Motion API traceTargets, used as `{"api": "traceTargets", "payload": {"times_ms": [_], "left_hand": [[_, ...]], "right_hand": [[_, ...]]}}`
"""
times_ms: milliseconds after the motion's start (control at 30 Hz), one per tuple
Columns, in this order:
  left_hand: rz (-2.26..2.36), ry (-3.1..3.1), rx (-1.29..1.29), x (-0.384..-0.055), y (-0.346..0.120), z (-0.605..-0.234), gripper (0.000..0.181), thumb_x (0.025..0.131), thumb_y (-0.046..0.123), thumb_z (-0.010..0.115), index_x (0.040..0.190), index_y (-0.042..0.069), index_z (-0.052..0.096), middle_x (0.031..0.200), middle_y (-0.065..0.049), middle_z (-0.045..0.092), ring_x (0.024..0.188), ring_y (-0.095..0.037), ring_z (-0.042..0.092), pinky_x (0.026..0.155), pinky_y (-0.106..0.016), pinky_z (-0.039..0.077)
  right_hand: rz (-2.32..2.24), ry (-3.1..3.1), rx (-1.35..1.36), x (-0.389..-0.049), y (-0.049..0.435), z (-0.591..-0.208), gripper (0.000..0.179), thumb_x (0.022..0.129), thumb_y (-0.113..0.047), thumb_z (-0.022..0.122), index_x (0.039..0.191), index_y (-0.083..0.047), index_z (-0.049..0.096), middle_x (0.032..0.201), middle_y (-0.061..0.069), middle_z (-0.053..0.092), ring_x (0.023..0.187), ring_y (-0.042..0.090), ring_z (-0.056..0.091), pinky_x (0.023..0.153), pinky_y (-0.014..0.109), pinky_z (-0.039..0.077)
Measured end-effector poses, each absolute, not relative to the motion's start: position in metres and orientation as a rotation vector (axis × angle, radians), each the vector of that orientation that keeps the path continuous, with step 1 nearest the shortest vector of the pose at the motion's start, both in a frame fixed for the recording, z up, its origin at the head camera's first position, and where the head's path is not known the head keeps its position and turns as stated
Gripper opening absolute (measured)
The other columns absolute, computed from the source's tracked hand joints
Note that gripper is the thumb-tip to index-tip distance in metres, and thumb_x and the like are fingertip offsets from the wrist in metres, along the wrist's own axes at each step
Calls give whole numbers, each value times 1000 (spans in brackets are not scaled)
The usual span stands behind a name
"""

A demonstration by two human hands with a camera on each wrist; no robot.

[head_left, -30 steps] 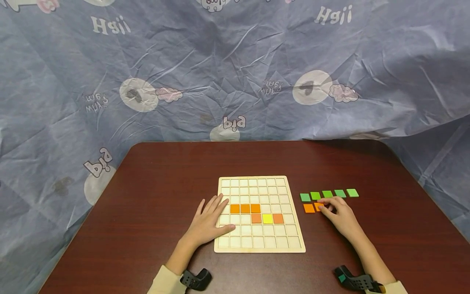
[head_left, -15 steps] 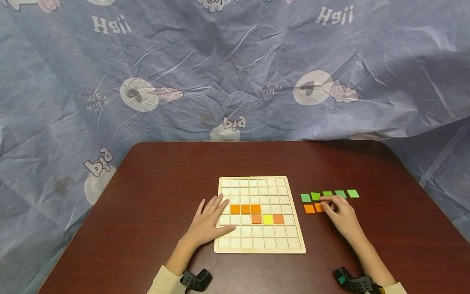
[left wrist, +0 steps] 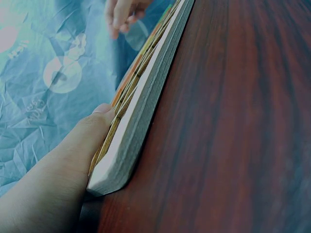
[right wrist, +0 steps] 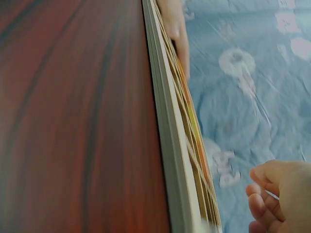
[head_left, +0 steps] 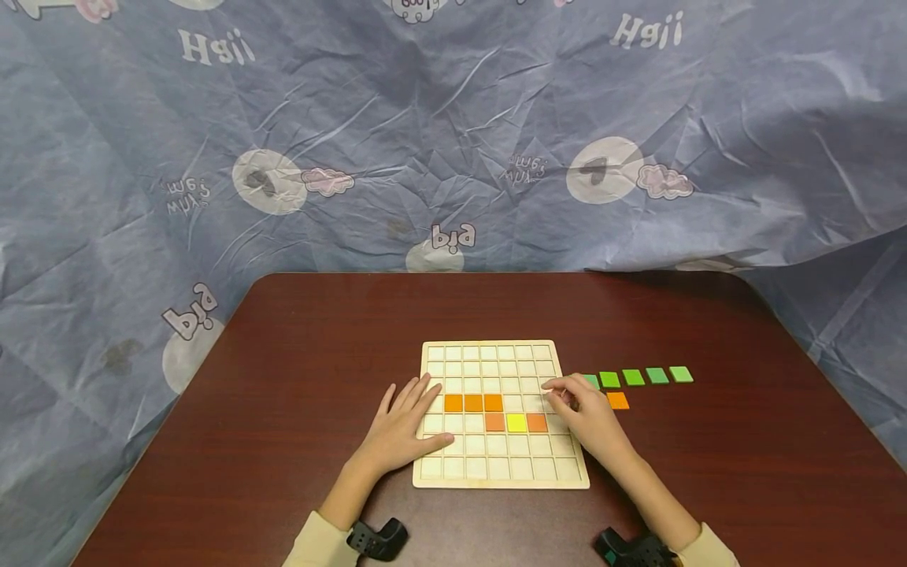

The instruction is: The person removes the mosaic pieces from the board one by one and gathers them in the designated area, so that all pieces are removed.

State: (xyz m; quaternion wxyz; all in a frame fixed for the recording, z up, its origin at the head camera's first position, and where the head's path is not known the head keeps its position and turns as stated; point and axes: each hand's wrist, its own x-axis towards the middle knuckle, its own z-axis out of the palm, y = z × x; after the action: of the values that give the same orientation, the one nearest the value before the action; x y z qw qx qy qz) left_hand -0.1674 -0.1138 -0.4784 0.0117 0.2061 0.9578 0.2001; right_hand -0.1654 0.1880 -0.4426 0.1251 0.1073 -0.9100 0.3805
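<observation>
A pale wooden grid board (head_left: 489,468) lies on the table. Set in its cells are several orange tiles (head_left: 473,403) and one yellow tile (head_left: 516,423). My left hand (head_left: 400,433) rests spread on the board's left side; its thumb (left wrist: 92,126) lies along the near edge in the left wrist view. Over the board's right edge, my right hand (head_left: 588,409) has its thumb and index finger close together and the other fingers bent (right wrist: 262,206). I cannot tell whether a tile is between them.
Right of the board, several green tiles (head_left: 634,377) lie in a row, the leftmost partly hidden by the right hand. Nearer lies an orange tile (head_left: 618,401). The dark wooden table (head_left: 333,339) meets a grey-blue printed cloth (head_left: 453,142) at the back.
My right hand has moved left from the loose tiles to the board's right edge, now covering the spot of the left loose orange tile. My left hand has stayed put.
</observation>
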Motion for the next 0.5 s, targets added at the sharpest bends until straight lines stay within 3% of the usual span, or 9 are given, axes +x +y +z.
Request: {"api": "traceTargets", "payload": {"times_ms": [500], "left_hand": [[635, 2976, 631, -167, -114, -477, 83, 79, 70, 43, 146, 28, 19, 154, 3, 11, 142, -17, 10, 113, -49, 0]], "right_hand": [[1218, -2743, 351, -179, 131, -454, 11, 85, -17, 64, 95, -15, 67, 84, -7, 56, 75, 6, 51, 68, 21, 45]]}}
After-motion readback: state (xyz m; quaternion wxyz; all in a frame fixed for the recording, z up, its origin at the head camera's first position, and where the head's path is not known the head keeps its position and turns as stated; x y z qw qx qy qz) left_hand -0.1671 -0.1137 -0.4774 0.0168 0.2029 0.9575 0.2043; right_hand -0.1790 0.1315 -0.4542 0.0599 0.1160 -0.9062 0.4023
